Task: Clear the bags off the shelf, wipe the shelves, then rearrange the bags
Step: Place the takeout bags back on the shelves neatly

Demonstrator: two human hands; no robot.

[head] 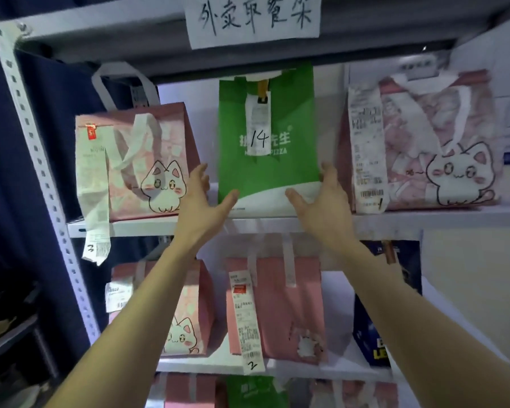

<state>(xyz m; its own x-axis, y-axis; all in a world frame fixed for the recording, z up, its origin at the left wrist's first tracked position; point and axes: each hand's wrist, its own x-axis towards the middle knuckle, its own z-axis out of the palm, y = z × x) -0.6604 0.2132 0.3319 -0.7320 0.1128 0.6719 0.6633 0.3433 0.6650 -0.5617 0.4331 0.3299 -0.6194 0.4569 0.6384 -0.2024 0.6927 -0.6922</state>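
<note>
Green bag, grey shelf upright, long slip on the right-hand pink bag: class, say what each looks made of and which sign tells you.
Green bag: probably non-woven fabric, matte; soft folds, no shine.
Shelf upright: likely painted metal, pale grey; a row of punched holes.
Long slip: thin printed paper; barcode, rows of print.

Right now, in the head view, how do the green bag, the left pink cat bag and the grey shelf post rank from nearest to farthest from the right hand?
1. Green bag, upper shelf middle, touching the right hand.
2. Pink cat bag, left of it.
3. Grey shelf post, far left.
</note>
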